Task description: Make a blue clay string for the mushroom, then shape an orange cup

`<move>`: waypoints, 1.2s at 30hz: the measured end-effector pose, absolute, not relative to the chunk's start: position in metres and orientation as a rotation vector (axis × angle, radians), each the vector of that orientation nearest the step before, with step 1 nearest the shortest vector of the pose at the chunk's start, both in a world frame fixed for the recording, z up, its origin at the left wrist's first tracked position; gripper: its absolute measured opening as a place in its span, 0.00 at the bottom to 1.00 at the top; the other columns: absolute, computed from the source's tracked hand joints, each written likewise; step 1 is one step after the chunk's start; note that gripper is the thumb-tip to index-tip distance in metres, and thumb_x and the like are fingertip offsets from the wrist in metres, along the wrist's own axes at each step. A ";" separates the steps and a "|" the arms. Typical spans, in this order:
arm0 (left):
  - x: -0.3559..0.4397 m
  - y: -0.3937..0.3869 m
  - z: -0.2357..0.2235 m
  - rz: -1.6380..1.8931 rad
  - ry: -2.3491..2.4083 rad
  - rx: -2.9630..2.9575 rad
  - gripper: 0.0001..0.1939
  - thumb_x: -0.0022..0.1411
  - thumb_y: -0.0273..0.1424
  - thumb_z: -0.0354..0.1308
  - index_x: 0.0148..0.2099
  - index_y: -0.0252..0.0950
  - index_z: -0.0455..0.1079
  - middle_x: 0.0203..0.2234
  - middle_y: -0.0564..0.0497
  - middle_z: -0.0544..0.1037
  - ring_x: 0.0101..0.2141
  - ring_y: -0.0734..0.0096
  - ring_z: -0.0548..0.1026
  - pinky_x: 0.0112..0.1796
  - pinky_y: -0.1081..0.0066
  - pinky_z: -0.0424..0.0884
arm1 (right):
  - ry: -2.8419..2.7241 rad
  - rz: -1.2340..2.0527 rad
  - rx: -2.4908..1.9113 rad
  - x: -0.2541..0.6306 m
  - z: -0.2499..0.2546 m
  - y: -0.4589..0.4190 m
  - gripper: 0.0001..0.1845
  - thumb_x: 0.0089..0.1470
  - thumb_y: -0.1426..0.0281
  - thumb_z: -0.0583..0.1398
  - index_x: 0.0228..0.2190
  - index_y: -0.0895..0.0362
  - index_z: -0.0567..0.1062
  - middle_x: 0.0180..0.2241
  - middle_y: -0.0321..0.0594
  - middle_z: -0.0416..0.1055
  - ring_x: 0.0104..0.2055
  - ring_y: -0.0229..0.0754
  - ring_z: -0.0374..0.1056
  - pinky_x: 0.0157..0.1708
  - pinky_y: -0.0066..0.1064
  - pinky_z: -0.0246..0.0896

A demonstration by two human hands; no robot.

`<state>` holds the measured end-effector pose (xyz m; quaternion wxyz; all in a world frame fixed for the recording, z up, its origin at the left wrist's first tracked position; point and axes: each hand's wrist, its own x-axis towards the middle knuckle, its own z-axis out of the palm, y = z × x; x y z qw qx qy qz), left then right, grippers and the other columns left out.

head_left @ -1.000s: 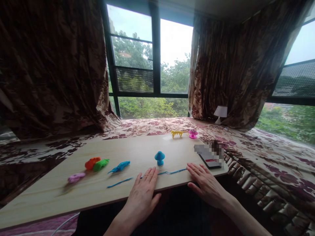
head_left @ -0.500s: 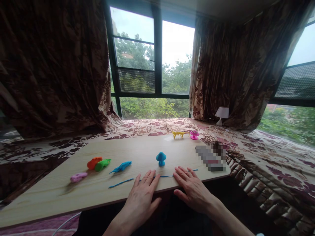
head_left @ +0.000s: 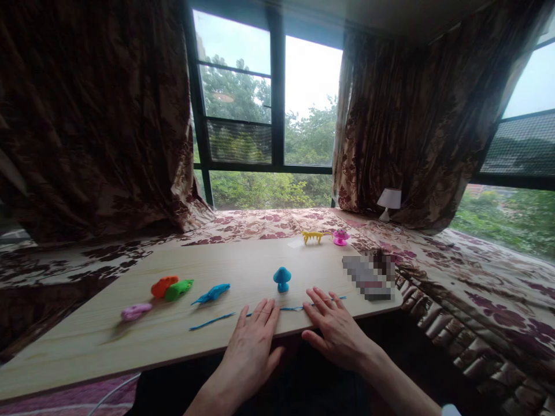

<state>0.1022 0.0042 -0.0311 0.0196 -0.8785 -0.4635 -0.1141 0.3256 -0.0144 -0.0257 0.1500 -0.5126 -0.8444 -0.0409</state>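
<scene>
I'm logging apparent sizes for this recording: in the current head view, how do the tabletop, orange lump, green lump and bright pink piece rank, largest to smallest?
1. Tabletop
2. Orange lump and green lump: too alike to rank, and they overlap
3. Bright pink piece, which also sits farther back

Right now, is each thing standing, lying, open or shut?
Thin blue clay strand: stretched out
Left hand: open, palm down
Right hand: open, palm down
Blue clay mushroom: upright
Yellow clay animal: standing
Magenta clay stemmed figure: upright
Crumpled blue clay piece: lying
Orange clay lump: lying
Green clay lump: lying
Lilac clay lump: lying
Flowery fabric curtains: open
White-shaded lamp: upright
</scene>
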 end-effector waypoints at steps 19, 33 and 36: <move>0.115 0.000 -0.036 -0.342 -1.372 -2.802 0.36 0.53 0.34 0.50 0.63 0.40 0.45 0.62 0.49 0.49 0.60 0.64 0.46 0.58 0.55 0.44 | -2.459 -0.081 -1.419 0.320 -0.030 -0.021 0.33 0.57 0.51 0.45 0.59 0.56 0.51 0.61 0.43 0.47 0.63 0.46 0.38 0.60 0.44 0.33; 0.111 -0.003 -0.032 -0.328 -1.490 -2.734 0.36 0.52 0.33 0.49 0.63 0.38 0.44 0.62 0.47 0.47 0.61 0.61 0.44 0.58 0.51 0.38 | -2.388 -0.187 -1.476 0.325 -0.027 -0.010 0.32 0.57 0.52 0.45 0.57 0.58 0.56 0.60 0.47 0.49 0.62 0.48 0.40 0.58 0.45 0.35; 0.106 -0.002 -0.030 -0.310 -1.503 -2.721 0.36 0.52 0.34 0.49 0.63 0.38 0.45 0.62 0.46 0.47 0.61 0.61 0.45 0.58 0.52 0.38 | -2.387 -0.206 -1.476 0.327 -0.025 -0.008 0.31 0.57 0.53 0.46 0.56 0.57 0.57 0.59 0.47 0.50 0.62 0.48 0.40 0.58 0.45 0.36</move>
